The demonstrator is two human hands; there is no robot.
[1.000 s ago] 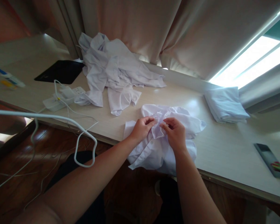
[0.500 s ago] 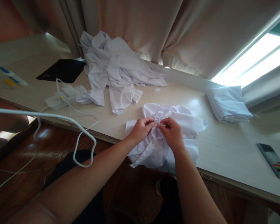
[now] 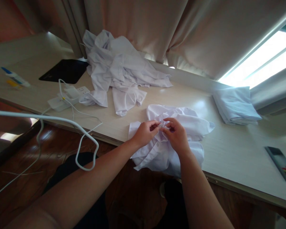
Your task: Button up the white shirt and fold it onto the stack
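Note:
A crumpled white shirt (image 3: 188, 122) lies on the pale wooden table (image 3: 228, 152), its lower part hanging over the front edge. My left hand (image 3: 145, 133) and my right hand (image 3: 175, 133) meet over its front placket, each pinching the white fabric between fingertips. A small shirt button shows just below my hands. What sits between the fingertips is too small to make out.
A heap of white shirts (image 3: 119, 70) lies at the back by the curtain. A folded white shirt (image 3: 235, 106) rests at the right near the window. A phone (image 3: 281, 163), a black pad (image 3: 63, 70), a power strip (image 3: 66, 95) with white cable (image 3: 62, 122) and a tube (image 3: 15, 78) are also there.
My hands have drawn closer together on the shirt's front and shifted slightly up; the fabric between them is bunched tighter.

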